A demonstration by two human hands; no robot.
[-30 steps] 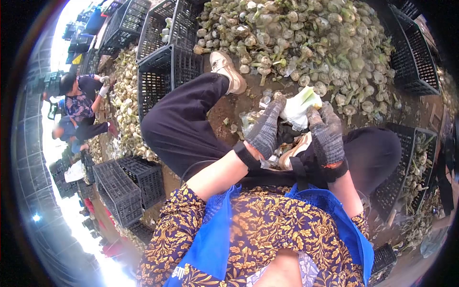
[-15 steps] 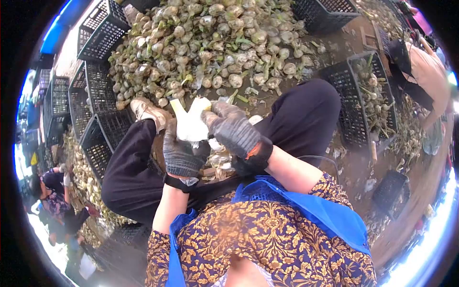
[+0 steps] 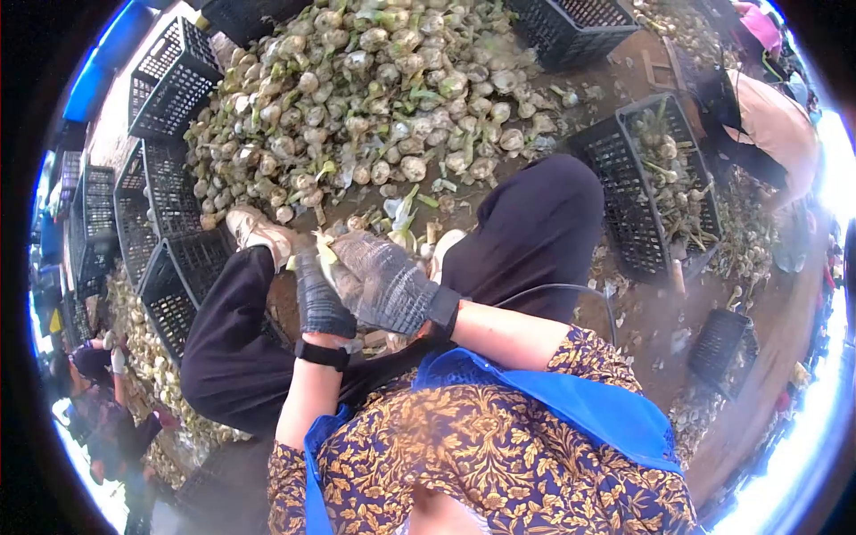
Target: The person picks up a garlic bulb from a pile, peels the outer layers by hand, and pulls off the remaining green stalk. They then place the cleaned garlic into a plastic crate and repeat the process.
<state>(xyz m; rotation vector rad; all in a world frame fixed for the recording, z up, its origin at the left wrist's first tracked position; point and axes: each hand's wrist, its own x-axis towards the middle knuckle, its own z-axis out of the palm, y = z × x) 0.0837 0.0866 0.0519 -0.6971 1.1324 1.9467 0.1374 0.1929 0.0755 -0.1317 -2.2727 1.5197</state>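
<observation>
In front of my lap my two hands, both in dark grey knit gloves, are pressed together. My left hand (image 3: pixel 319 296) is curled around the left side of a garlic bulb. From the right, my right hand (image 3: pixel 385 278) lies over it with bent fingers. Only a pale yellow-green piece of the garlic bulb (image 3: pixel 327 252) shows at the top between the gloves; the rest is hidden. Just beyond my hands, a white and green garlic piece (image 3: pixel 401 217) lies on the ground near my shoe.
A large heap of garlic bulbs (image 3: pixel 357 107) covers the ground ahead. Black plastic crates (image 3: pixel 176 76) are stacked at the left. Another crate (image 3: pixel 615 201) at the right holds stemmed garlic. A co-worker (image 3: pixel 771 134) bends over at the far right; others are at the lower left.
The white garlic with two stalks, plainly visible before, no longer shows between my hands. My hands have closed together and come nearer my body. A white and green piece now lies beyond them.
</observation>
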